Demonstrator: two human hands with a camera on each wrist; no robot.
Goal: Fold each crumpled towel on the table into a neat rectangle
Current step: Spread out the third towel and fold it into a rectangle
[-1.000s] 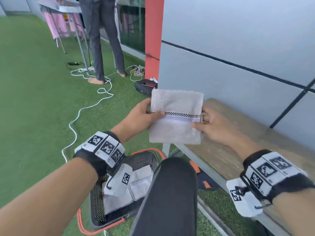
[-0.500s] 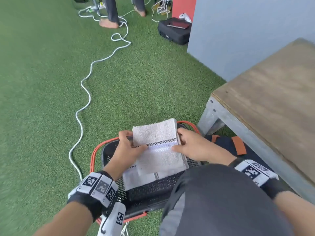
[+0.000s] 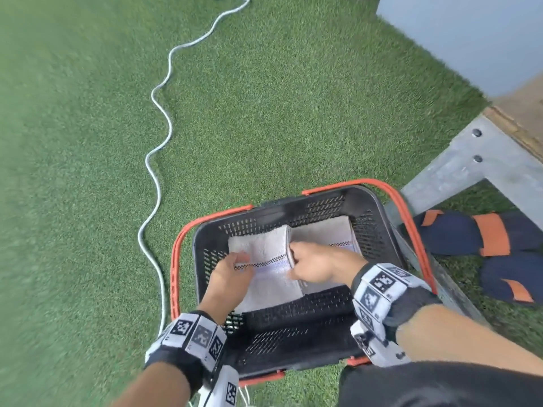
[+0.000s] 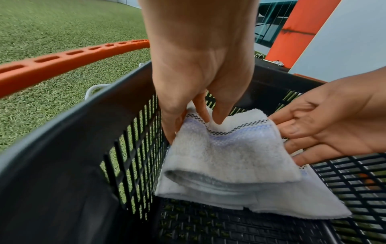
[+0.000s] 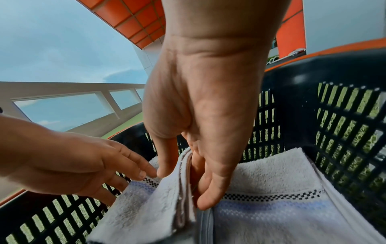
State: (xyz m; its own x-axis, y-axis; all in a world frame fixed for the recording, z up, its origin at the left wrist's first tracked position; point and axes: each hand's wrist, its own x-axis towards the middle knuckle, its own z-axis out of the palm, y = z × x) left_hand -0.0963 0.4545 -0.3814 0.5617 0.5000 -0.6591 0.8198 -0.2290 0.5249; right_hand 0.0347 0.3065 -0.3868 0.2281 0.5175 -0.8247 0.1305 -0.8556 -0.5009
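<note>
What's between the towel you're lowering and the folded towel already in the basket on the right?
Only the right hand: its fingers run down the gap between the held towel and the folded towel, touching both. The right wrist view shows it best.

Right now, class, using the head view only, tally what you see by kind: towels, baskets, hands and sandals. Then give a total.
Towels: 2, the held towel and the resting towel
Basket: 1
Hands: 2, left hand and right hand
Sandals: 2, far sandal and near sandal
Total: 7
</note>
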